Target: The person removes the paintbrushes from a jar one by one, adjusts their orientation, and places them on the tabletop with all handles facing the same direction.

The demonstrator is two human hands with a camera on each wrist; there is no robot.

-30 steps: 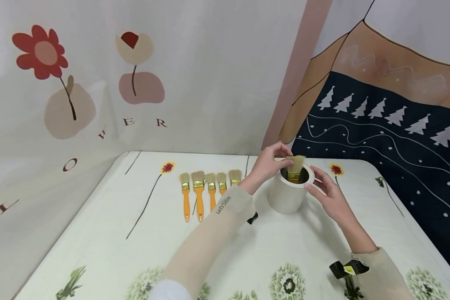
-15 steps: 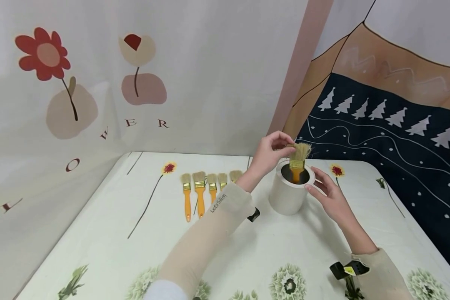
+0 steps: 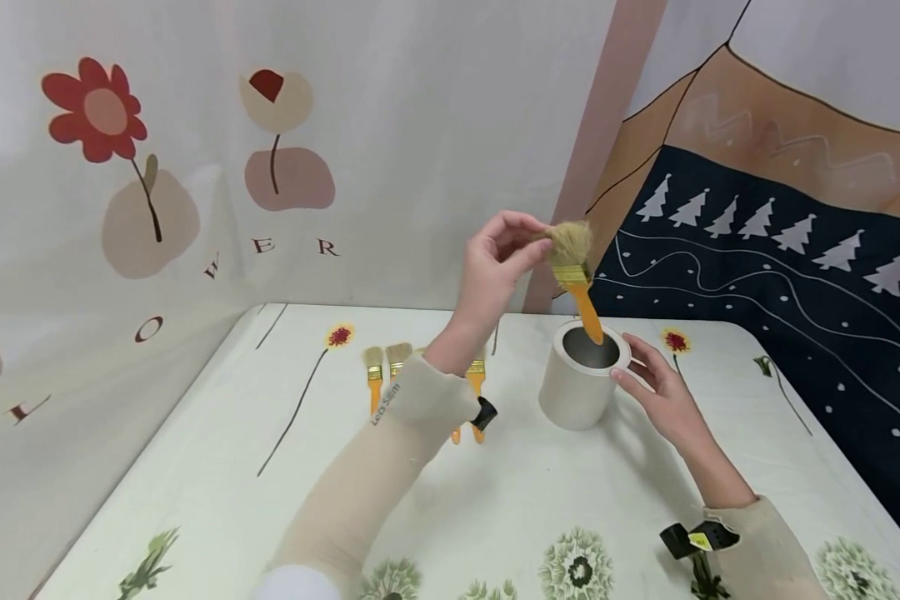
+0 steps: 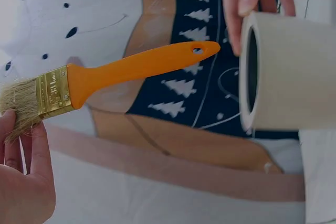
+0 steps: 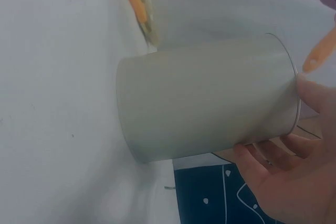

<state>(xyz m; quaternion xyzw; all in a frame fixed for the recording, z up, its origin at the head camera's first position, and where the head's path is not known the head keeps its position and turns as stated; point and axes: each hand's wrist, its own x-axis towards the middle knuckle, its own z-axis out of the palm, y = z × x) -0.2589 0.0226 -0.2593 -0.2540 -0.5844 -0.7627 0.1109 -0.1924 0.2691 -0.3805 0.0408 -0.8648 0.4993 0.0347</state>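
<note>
My left hand (image 3: 495, 271) pinches a paintbrush (image 3: 587, 315) by its bristles, between thumb and fingertips. Its orange handle hangs down, tip just over the mouth of a white cylindrical pot (image 3: 576, 392). In the left wrist view, the gold ferrule (image 4: 54, 92) and the hole near the handle's end show plainly. My right hand (image 3: 662, 393) holds the upright pot at its rim, thumb on the near side and fingers round the right side, as the right wrist view also shows. The pot's dark inside is visible from above, with no brush in it.
Several more orange-handled brushes (image 3: 374, 379) lie in a row on the flower-printed tablecloth (image 3: 525, 500), left of the pot, partly hidden by my left forearm. A printed curtain (image 3: 420, 167) stands behind the table, with dark tree-patterned cloth (image 3: 765, 267) at the right.
My left hand has lifted the paintbrush up and out of the pot and shifted left, tilting it. My right hand stays on the pot, which has not moved.
</note>
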